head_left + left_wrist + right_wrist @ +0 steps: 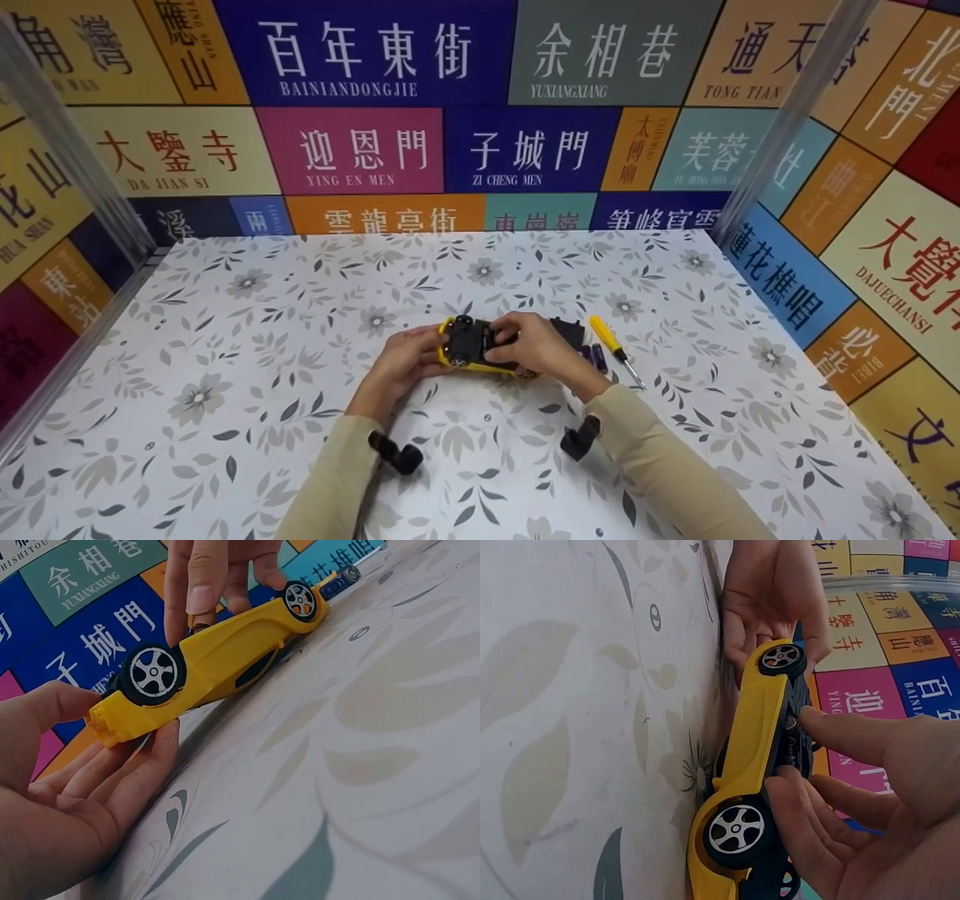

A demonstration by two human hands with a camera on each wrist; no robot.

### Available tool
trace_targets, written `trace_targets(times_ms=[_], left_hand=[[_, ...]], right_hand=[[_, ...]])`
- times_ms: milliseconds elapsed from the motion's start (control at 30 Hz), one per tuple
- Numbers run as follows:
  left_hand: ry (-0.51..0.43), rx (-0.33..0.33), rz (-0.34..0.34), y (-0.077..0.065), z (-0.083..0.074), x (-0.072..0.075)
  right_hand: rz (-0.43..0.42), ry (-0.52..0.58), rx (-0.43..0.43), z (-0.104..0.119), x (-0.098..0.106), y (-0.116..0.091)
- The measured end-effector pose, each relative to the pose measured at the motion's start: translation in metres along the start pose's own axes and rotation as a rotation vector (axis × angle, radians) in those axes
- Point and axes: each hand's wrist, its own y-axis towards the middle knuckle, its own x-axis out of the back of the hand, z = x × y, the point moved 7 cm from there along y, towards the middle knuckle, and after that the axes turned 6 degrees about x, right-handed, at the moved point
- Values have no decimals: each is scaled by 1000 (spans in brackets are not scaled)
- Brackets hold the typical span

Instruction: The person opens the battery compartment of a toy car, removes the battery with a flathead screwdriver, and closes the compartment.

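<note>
A yellow toy car (225, 652) lies upside down, its black underside (466, 341) facing up. My left hand (409, 356) grips one end of it, thumb near the wheel and fingers beneath the body. Over the middle of the underside, my right hand (529, 341) pinches a dark battery with lettering (793, 746) between thumb and fingertips, at the opening in the chassis. In the head view the right fingers hide most of that opening.
Right of the car on the flower-patterned tabletop (300, 465) lie dark purple batteries (596, 358) and a black plastic piece (568, 330). Further right is a yellow-handled screwdriver (616, 349). Walls with coloured sign panels (360, 52) rise behind and at the sides.
</note>
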Motion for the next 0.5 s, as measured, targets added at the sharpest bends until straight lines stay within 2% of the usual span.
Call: trace_targets(times_ms=[300, 500], left_hand=[[4, 13, 20, 3, 2, 0], [-9, 6, 41, 4, 2, 1]], right_hand=[[4, -57, 33, 1, -1, 4], [10, -184, 138, 8, 0, 5]])
